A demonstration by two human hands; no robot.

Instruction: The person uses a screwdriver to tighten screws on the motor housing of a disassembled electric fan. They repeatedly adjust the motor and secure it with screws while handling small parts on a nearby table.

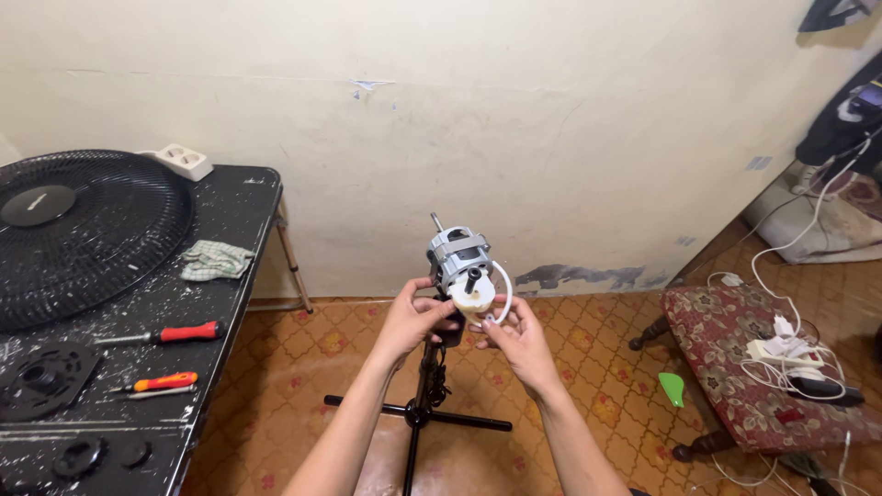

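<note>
A bare fan motor [457,257] with a grey metal body and a thin front shaft sits on top of a black stand [419,415] with crossed floor legs. At its rear is a white plastic part [472,300] with a short black stub, and a white wire loops beside it. My left hand [413,320] grips the stand's neck just under the motor. My right hand [516,336] pinches the white part from below and the right.
A black paint-spattered table [234,276] at the left carries a black fan grille [83,230], a checked rag [214,259], a red-handled screwdriver [175,333], an orange-handled one [158,381], black fan parts and a white power strip [185,161]. A patterned footstool [735,367] with chargers stands right.
</note>
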